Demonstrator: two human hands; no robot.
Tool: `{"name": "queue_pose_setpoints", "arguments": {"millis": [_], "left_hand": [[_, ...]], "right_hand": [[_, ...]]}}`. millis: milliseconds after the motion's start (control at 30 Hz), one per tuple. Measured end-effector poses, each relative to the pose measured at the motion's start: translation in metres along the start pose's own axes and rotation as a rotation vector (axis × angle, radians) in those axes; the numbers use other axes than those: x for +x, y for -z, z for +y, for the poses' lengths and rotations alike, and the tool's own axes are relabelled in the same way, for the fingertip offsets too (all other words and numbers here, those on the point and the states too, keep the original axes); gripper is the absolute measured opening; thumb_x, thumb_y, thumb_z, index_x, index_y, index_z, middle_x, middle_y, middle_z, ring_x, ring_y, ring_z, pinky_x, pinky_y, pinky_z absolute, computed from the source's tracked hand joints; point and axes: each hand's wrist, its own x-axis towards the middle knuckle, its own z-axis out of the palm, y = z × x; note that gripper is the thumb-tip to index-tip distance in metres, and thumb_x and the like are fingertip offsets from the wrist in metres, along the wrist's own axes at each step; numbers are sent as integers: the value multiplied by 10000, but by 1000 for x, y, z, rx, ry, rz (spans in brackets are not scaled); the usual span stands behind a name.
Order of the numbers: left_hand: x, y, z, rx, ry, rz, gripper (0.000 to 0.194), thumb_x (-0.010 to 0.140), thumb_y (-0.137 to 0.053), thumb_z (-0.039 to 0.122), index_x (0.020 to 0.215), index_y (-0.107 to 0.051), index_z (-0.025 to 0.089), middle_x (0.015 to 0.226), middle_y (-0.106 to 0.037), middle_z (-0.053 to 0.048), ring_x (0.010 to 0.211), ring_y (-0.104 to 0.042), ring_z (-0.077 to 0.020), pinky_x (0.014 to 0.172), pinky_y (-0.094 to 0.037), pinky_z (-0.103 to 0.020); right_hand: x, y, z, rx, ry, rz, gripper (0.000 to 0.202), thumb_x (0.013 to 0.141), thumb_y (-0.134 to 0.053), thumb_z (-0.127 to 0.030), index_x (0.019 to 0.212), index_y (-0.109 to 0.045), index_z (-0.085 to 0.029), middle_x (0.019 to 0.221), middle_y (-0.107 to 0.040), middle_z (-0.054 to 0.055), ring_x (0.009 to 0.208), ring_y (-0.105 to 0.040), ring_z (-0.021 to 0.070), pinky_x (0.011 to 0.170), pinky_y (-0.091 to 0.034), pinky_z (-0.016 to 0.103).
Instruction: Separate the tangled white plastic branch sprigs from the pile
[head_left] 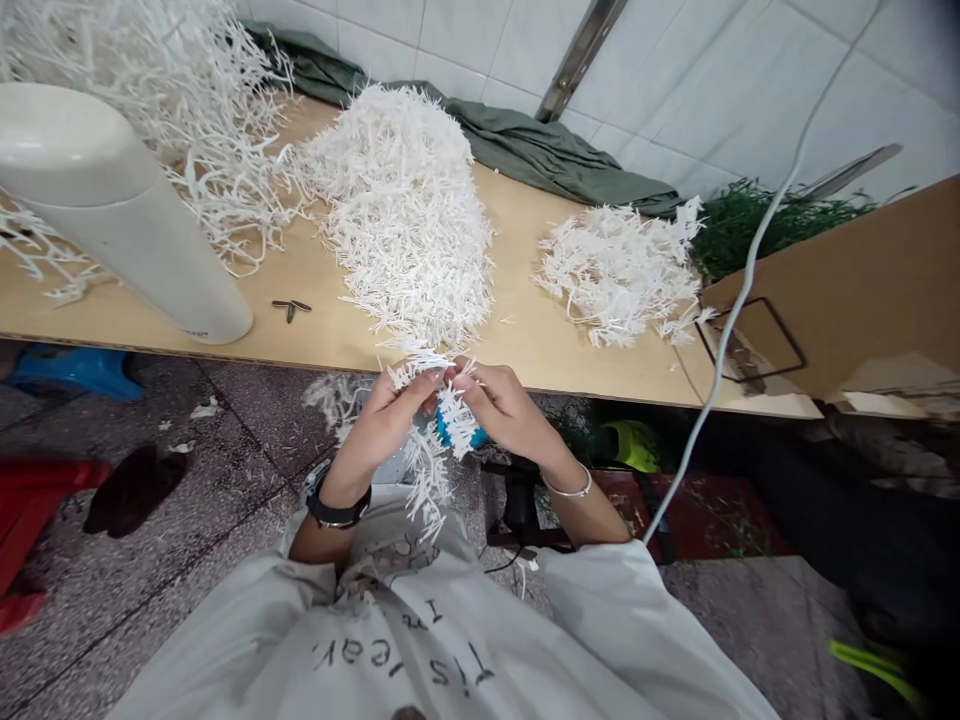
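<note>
My left hand (386, 418) and my right hand (501, 408) meet just at the table's near edge, both closed with fingers pinched. Between them they grip a white spiky plastic sprig (426, 482), whose branched strands hang down over my lap; the exact spot where the fingertips press is partly hidden. Beyond my hands a large heap of short white spiky pieces (420, 210) lies on the table (514, 345). Off to the right sits a smaller pile of white branched sprigs (619, 270).
A cream bottle (112, 210) stands at the left, before a tangle of long white strands (165, 100). Three dark seeds (291, 308) lie near it. Green cloth (555, 160) runs along the wall. A white cable (739, 300) crosses the right side by a cardboard box (862, 290).
</note>
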Motion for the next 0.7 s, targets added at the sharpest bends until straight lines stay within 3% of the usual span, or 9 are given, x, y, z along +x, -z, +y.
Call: {"name": "queue_pose_setpoints", "arguments": {"millis": [133, 200, 300, 433, 500, 600, 700], "left_hand": [[-3, -8, -3, -110, 70, 53, 276, 780, -645, 474, 840, -663, 206, 657, -586, 22, 624, -545, -109, 625, -454, -243], [-4, -14, 2, -136, 98, -4, 298, 741, -687, 466, 852, -645, 193, 720, -618, 16, 668, -576, -110, 661, -471, -244], [-1, -18, 9, -74, 99, -143, 324, 605, -811, 361, 744, -595, 163, 663, -566, 47, 610, -524, -76, 586, -425, -199], [3, -11, 7, 18, 116, -192, 221, 735, -712, 353, 755, -599, 164, 621, -540, 47, 560, -477, -70, 523, -374, -196], [4, -7, 4, 17, 149, -291, 236, 798, -636, 397, 749, -639, 167, 643, -597, 11, 573, -515, -97, 530, -396, -221], [5, -5, -1, -66, 229, -453, 329, 756, -650, 472, 640, -653, 164, 597, -624, -32, 497, -510, -116, 460, -371, -246], [5, -9, -4, -165, 230, -433, 358, 682, -680, 523, 600, -644, 177, 529, -606, -37, 393, -442, -99, 374, -305, -243]], "right_hand": [[0, -8, 6, 47, -27, 132, 450, 914, -411, -468, 579, -456, -172, 506, -314, -54, 478, -309, 60, 495, -265, 228], [-1, -10, 7, 94, -59, 168, 476, 886, -453, -496, 540, -462, -169, 478, -345, -51, 462, -315, 57, 480, -274, 223], [-3, -10, 8, 208, -123, 195, 489, 856, -482, -531, 532, -503, -166, 488, -446, -31, 468, -384, 66, 479, -319, 224], [-6, -4, 4, 247, -182, 393, 551, 867, -477, -520, 447, -411, -170, 403, -322, -55, 393, -259, 45, 409, -201, 224], [-7, 0, -1, 231, -174, 380, 574, 880, -465, -506, 418, -399, -172, 381, -326, -51, 377, -280, 46, 401, -211, 224], [-8, 3, -11, 232, -152, 258, 581, 905, -419, -495, 416, -452, -183, 357, -376, -40, 351, -369, 62, 390, -281, 227], [-6, 5, -17, 193, -146, 295, 569, 902, -425, -498, 428, -419, -182, 367, -333, -48, 349, -322, 53, 378, -232, 230]]}}
